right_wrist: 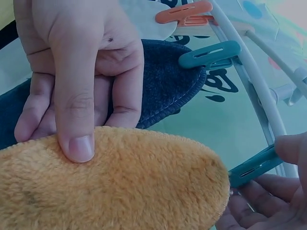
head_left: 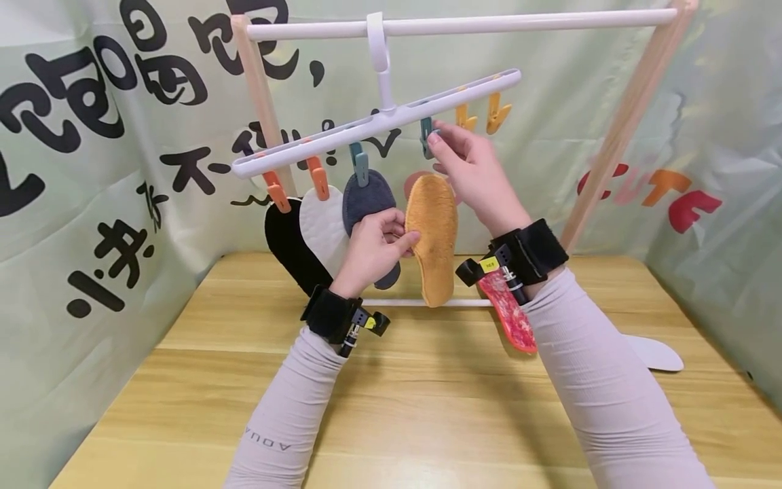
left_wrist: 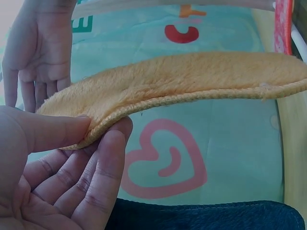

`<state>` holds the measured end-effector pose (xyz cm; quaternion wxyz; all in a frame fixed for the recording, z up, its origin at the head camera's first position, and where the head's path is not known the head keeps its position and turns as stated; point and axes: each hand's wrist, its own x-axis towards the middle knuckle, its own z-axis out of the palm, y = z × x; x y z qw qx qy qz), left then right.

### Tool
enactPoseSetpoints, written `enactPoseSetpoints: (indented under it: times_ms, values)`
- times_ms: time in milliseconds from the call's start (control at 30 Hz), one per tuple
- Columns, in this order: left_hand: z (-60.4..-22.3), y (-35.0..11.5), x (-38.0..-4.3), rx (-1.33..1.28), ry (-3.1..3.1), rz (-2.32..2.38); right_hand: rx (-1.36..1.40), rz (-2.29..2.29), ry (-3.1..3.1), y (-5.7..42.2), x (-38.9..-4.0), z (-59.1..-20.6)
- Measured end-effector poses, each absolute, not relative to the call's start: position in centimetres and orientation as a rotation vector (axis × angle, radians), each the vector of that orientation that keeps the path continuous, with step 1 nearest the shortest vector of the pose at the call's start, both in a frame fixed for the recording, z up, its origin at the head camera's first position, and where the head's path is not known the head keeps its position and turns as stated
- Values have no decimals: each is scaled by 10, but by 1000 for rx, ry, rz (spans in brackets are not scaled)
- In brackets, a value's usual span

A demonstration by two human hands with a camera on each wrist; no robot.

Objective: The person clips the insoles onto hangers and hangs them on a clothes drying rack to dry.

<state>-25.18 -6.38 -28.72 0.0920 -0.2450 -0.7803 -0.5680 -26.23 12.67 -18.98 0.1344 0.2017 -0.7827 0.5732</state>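
Note:
A fuzzy orange-yellow insole [head_left: 435, 238] hangs upright below the hanger [head_left: 348, 138]. My left hand [head_left: 374, 248] pinches its left edge between thumb and fingers. With thumb and fingers, my right hand [head_left: 476, 170] grips a teal clothespin [head_left: 426, 139] on the hanger. In the right wrist view, the tip of that clothespin [right_wrist: 254, 167] meets the insole's upper end; I cannot tell whether it bites the edge. Just left hangs a dark blue insole [head_left: 368, 197] from another teal clothespin [head_left: 360, 166], partly behind my left hand.
A white insole [head_left: 320, 221] and a black insole [head_left: 284, 234] hang from orange clothespins at the left. Yellow clothespins [head_left: 497, 114] are at the hanger's raised right end. The hanger hooks over a rack bar [head_left: 489, 24]. A red insole [head_left: 507, 312] and a pale insole [head_left: 656, 353] lie right.

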Motion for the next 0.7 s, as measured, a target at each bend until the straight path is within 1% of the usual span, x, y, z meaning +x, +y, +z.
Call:
enactPoseSetpoints:
  times_ms: [700]
  values:
    - [-286,-65,-253,-721,-2346,-1624,616,1744,-2119,129,-260,-194]
